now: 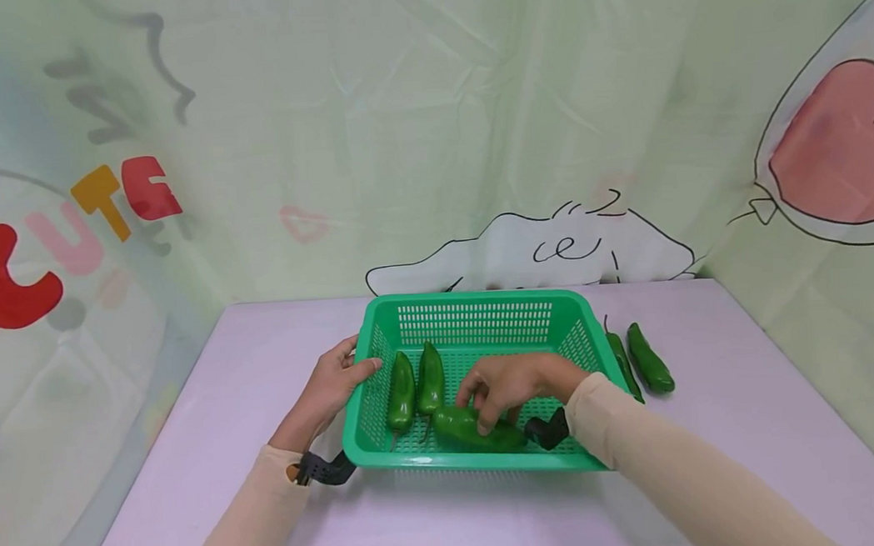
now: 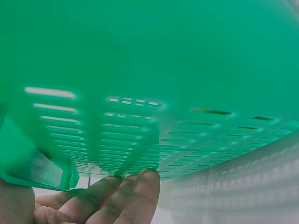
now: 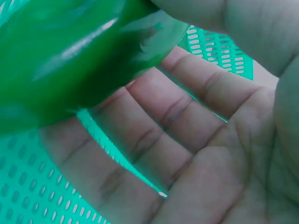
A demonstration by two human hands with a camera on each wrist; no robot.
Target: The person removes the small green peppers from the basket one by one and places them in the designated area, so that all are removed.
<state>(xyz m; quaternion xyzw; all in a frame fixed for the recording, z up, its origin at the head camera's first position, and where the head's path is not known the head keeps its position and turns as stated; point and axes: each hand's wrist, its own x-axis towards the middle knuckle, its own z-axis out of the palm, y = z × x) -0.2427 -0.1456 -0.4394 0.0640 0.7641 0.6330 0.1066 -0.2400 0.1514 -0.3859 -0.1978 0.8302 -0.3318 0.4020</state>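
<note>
A green plastic basket (image 1: pixel 486 462) with slotted walls stands on the table. My left hand (image 1: pixel 333 385) grips its left rim, thumb over the edge; in the left wrist view the fingers (image 2: pixel 135 198) lie along the outside of the slotted wall. Inside the basket, my right hand (image 1: pixel 515 385) holds a large green pepper (image 1: pixel 465 432) near the front wall. The right wrist view has this pepper (image 3: pixel 70 60) between the thumb and the fingers. Two slimmer green peppers, one (image 1: pixel 402 392) by the left wall and another (image 1: pixel 430 379) beside it, lie on the basket floor.
Right of the basket, two more green peppers, one thin (image 1: pixel 623 366) and one thicker (image 1: pixel 648 359), lie on the pale lilac table (image 1: pixel 719 456). A printed curtain (image 1: pixel 428 123) rises behind the table's back edge and along both sides.
</note>
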